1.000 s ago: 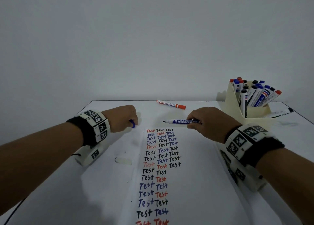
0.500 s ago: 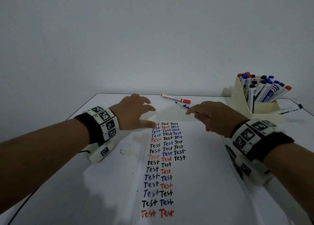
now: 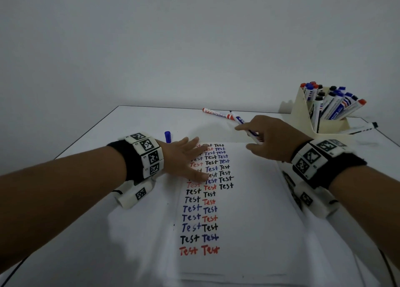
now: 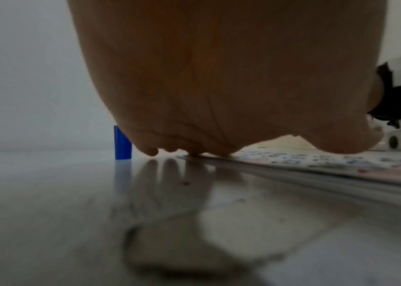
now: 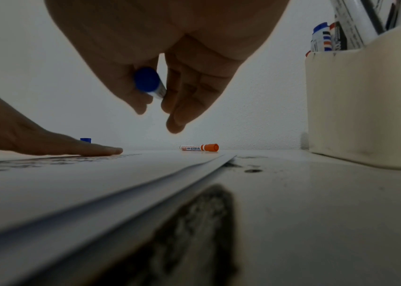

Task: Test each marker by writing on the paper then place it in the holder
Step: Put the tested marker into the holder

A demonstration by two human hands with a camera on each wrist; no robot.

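My left hand (image 3: pixel 190 156) lies flat with spread fingers on the top of the paper (image 3: pixel 249 200), which is covered with rows of "Test" in red, blue and black. In the left wrist view my fingertips (image 4: pixel 150 151) press down at the paper's edge (image 4: pixel 341 168). A blue cap (image 3: pixel 167 137) stands upright on the table just beyond that hand. My right hand (image 3: pixel 244 137) holds an uncapped blue marker (image 3: pixel 241 121) above the paper's top right, its tip pointing away to the far left. The right wrist view shows the marker's blue rear end (image 5: pixel 147 80) pinched between thumb and fingers.
A capped red marker (image 3: pixel 217 113) lies at the table's far edge, close to the blue marker's tip. A cream holder (image 3: pixel 303 117) with several markers stands at the back right. A black marker (image 3: pixel 363 129) lies beside it. The table's edges run close on both sides.
My left hand let go of the blue cap, which now stands on the table, and spread flat on the paper. My right hand swung the marker from sideways to pointing away.
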